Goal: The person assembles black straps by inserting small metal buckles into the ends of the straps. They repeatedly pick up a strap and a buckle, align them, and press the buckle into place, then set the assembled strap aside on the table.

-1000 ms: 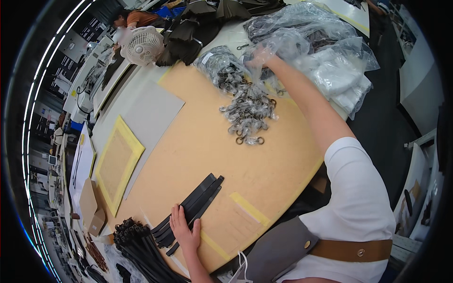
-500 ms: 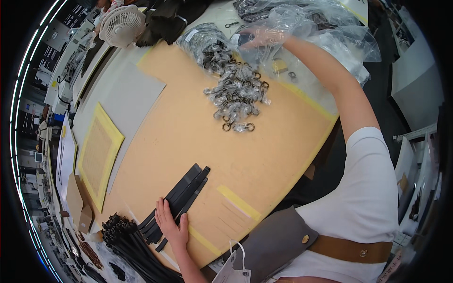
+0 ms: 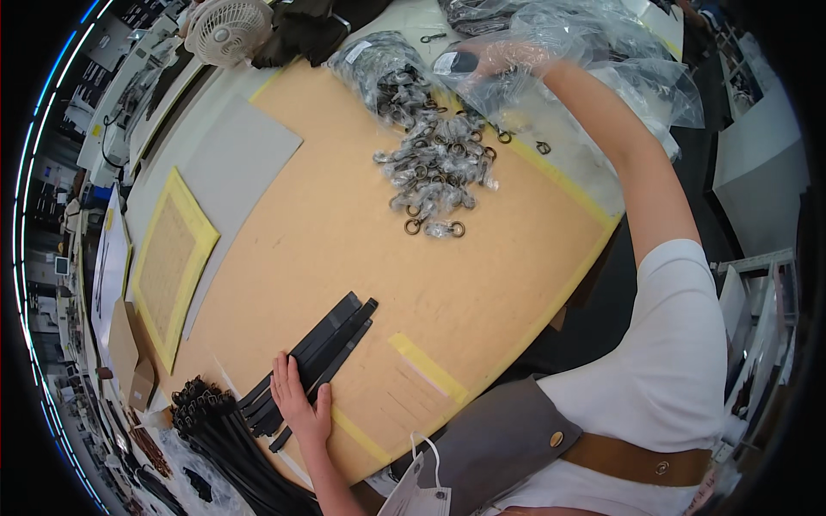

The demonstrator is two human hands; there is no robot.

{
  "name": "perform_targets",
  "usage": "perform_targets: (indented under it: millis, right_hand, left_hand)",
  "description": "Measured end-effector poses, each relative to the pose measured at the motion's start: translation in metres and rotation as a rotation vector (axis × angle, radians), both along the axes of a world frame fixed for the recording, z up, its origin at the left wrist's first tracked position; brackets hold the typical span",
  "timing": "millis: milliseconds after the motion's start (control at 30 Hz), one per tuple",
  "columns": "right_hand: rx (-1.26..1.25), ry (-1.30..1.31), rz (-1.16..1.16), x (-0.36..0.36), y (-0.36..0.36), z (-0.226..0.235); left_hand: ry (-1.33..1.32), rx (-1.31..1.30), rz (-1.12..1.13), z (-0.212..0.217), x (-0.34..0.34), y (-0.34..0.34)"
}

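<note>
Black straps point(image 3: 314, 361) lie in a flat bundle near the tabletop's near edge, slanting up and to the right, under the left hand point(image 3: 299, 402). Left hand: palm down, fingers spread flat on the lower end of the bundle, pressing rather than gripping; nothing closed in it. The upper ends of the straps run clear of the fingers toward the middle of the tabletop point(image 3: 344, 232), which is tan board. A yellow tape strip point(image 3: 428, 368) sits just right of the straps, apart from them.

Right hand point(image 3: 516, 58): arm stretched far across to the opposite side, hand inside or behind a clear plastic bag point(image 3: 594, 60); film blurs the fingers, so cannot tell whether they are closed on it. Just below and left of that hand, a heap of small metal rings and clasps in clear wrappers point(image 3: 434, 168) lies on the tabletop, well apart from the straps. A second clear bag with dark hardware point(image 3: 379, 64) lies just beyond the heap.

Further out: a grey sheet point(image 3: 232, 163) and a yellow-framed mat point(image 3: 168, 262) on the left side of the tabletop; a white desk fan point(image 3: 228, 26) at the far left corner. A loose bunch of black straps point(image 3: 215, 430) hangs off the near edge, left of the left hand.
</note>
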State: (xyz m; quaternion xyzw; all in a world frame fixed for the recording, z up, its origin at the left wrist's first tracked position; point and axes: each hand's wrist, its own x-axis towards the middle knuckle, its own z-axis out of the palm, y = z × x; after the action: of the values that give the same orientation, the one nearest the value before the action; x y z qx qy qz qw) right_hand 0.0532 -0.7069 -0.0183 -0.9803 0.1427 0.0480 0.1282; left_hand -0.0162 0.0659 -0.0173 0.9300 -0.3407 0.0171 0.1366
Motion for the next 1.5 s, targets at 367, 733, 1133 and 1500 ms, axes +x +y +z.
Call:
perform_targets:
  millis: [367,733,1133,1500]
  right_hand:
    - [-0.266,-0.113,-0.215,-0.009,0.068,-0.008]
    - [-0.197,-0.351,-0.148,-0.005,0.079,-0.008]
    - [-0.082,-0.445,-0.142,0.011,0.069,-0.006]
    - [0.055,-0.388,-0.223,-0.047,0.081,0.047]
  left_hand:
    - [-0.002,-0.002,0.016,0.001,-0.004,0.003]
    - [0.006,-0.018,0.017,0.002,-0.004,0.002]
    - [0.003,-0.014,0.036,0.005,-0.005,0.007]
    - [-0.013,-0.021,0.021,0.002,-0.004,0.005]
